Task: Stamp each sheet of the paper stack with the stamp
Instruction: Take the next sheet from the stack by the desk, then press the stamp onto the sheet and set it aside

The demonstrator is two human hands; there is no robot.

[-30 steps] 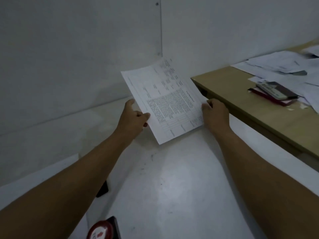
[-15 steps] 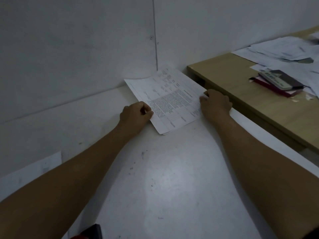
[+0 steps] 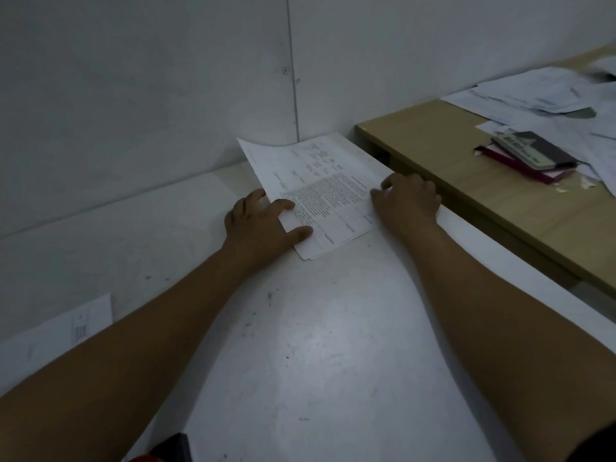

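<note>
- The left hand (image 3: 263,223) has gone from a closed grip a moment ago to a spread, flat one. Its thumb and forefinger lie on top of the paper stack's (image 3: 320,181) left edge, and the other fingers are past the edge on the desk (image 3: 300,361).
- The right hand (image 3: 408,200) sits on the stack's right edge with arched fingers, tips on the top sheet. The thumb is hidden, so I cannot tell whether it pinches the paper or only presses it.
- A second ago the stack was held up in the air. It now lies flat on the white desk at an angle, its far corner up against the wall.
- Judging by this, the stack has been set down and squared, and no sheet looks stamped yet.
- The stamp (image 3: 168,450) shows only as a red and black sliver at the bottom edge, well apart from the stack. One hand will probably have to let go to fetch it.
- A loose sheet (image 3: 66,331) lies to the left. A wooden desk (image 3: 466,195) to the right carries scattered papers (image 3: 550,91) and some booklets (image 3: 530,155).
</note>
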